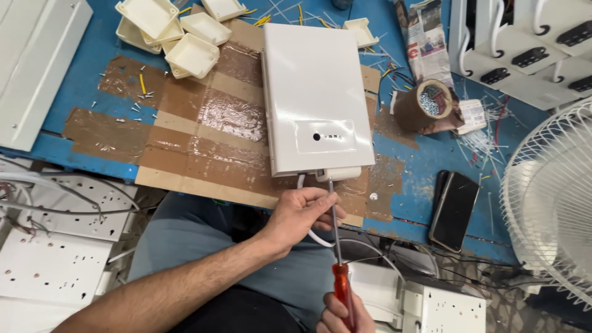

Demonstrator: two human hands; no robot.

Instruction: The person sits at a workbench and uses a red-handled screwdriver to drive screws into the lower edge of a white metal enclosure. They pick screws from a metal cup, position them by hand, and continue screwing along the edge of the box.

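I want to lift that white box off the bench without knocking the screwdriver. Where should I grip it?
Take the white box by its two long side edges, reaching in from the far end. It lies flat, and its near end is taken up: the screwdriver tip meets the small fitting there, steadied by the left hand, with the right hand on the orange handle.

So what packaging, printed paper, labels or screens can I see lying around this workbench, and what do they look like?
Phone: flat black rectangle, dark screen, right front edge of the blue table.
Newspaper: crumpled printed sheet, grey with red and colour patches, top right.
Small printed paper slip: white with fine dark print, right of the tape roll.
White box: centre; plain glossy rectangle with a small raised window panel and dots.
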